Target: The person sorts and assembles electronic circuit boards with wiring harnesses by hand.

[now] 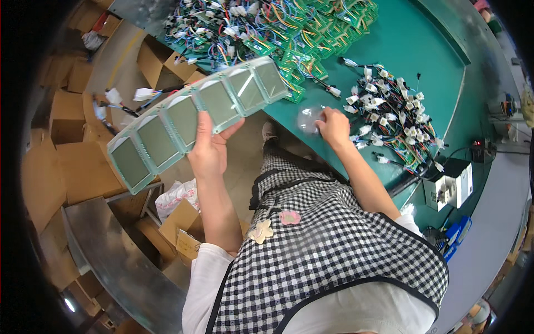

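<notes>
Head: left hand (211, 153) with display panel (181, 121); open cardboard box (147, 65), contents unclear

Green tabletop (414, 36), yellow-lined floor (127, 75), metal bench (119, 245), cardboard boxes (89, 170)

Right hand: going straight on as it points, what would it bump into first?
Probably the clear round piece; the right hand seems to be at its edge, perhaps touching, though depth is unclear.

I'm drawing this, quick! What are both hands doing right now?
Left hand: closed, holding the row of screens.
Right hand: at the clear round thing; can't tell whether it grips.
</notes>
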`<move>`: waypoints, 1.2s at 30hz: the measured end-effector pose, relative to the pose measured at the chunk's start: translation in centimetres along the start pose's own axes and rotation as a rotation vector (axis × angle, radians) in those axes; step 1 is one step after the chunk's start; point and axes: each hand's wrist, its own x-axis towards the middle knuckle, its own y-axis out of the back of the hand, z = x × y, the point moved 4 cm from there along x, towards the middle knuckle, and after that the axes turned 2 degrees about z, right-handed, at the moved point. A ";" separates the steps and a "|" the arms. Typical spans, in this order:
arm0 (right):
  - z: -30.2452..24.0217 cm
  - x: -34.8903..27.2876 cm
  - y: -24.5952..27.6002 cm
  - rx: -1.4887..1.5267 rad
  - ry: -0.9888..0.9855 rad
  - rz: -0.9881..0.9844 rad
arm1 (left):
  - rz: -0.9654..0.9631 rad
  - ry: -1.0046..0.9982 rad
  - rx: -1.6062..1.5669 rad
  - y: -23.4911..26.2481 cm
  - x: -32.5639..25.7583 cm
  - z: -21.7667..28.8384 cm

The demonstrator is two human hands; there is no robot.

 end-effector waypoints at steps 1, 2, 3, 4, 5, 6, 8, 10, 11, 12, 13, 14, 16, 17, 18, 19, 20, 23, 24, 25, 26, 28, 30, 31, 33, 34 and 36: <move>-1.0 -0.1 1.9 0.042 0.058 0.128 | 0.028 0.033 0.047 0.2 -0.4 -0.4; -2.8 -0.4 4.5 0.084 0.110 0.258 | 0.053 0.069 0.092 0.4 -0.8 -0.8; -5.1 -0.5 7.4 0.288 0.092 0.215 | 0.016 0.111 0.110 0.5 -1.2 -1.5; -7.5 -0.8 10.1 0.492 0.067 0.167 | 0.027 0.106 0.113 0.2 -1.6 -1.8; -9.9 -0.9 11.9 0.466 0.331 0.220 | -0.064 0.145 0.135 -0.8 -1.8 -2.6; -12.1 -1.4 13.3 0.435 0.597 0.275 | -0.159 0.182 0.160 -2.1 -2.0 -3.1; -15.3 -2.1 13.5 0.468 0.755 0.195 | -0.200 0.195 0.148 -3.5 -2.5 -3.4; -16.4 -2.0 12.6 0.364 0.774 0.220 | -0.241 0.209 0.130 -4.2 -2.7 -3.9; -16.7 -2.1 12.2 0.269 0.799 0.234 | -0.252 0.209 0.127 -4.4 -2.9 -3.8; -16.5 -2.2 11.8 0.268 0.800 0.233 | -0.264 0.209 0.123 -4.5 -2.9 -3.8; -16.1 -2.3 11.5 0.294 0.819 0.294 | -0.262 0.202 0.133 -4.4 -2.8 -3.8; -15.9 -2.6 11.4 0.321 0.838 0.355 | -0.259 0.202 0.133 -4.3 -2.8 -3.9; -15.9 -2.7 11.2 0.383 0.807 0.383 | -0.234 0.199 0.130 -4.1 -2.7 -3.9; -15.7 -2.6 11.1 0.472 0.832 0.380 | -0.232 0.198 0.131 -4.0 -2.7 -3.9; -15.7 -2.5 11.2 0.561 0.855 0.377 | -0.230 0.208 0.125 -4.0 -2.7 -3.8; -15.8 -2.6 11.2 0.563 0.855 0.377 | -0.228 0.217 0.118 -4.0 -2.6 -3.8; -15.9 -2.7 11.3 0.644 0.804 0.337 | -0.227 0.217 0.119 -3.8 -2.6 -3.8; -16.9 -2.7 11.8 0.604 0.727 0.328 | -0.211 0.220 0.133 -3.2 -2.6 -4.1; -17.1 -2.7 11.9 0.483 0.699 0.357 | -0.205 0.190 0.174 -3.1 -2.6 -4.2; -17.2 -2.8 11.5 0.449 0.726 0.323 | -0.200 0.160 0.216 -3.1 -2.6 -4.2; -17.0 -2.8 11.3 0.449 0.725 0.323 | -0.200 0.160 0.216 -3.2 -2.7 -4.1; -16.6 -3.0 11.2 0.421 0.787 0.388 | -0.178 0.170 0.165 -3.6 -2.8 -3.8; -16.3 -3.1 11.1 0.449 0.801 0.405 | -0.177 0.190 0.157 -4.0 -2.8 -3.6; -16.1 -3.2 11.1 0.477 0.814 0.422 | -0.175 0.211 0.149 -4.1 -2.9 -3.5; -16.0 -3.4 11.4 0.492 0.817 0.410 | -0.188 0.233 0.102 -3.8 -2.7 -3.6; -16.1 -3.4 11.6 0.504 0.818 0.400 | -0.203 0.255 0.055 -3.6 -2.6 -3.6; -16.9 -3.2 12.7 0.433 0.802 0.301 | -0.209 0.280 0.098 -3.8 -2.4 -3.4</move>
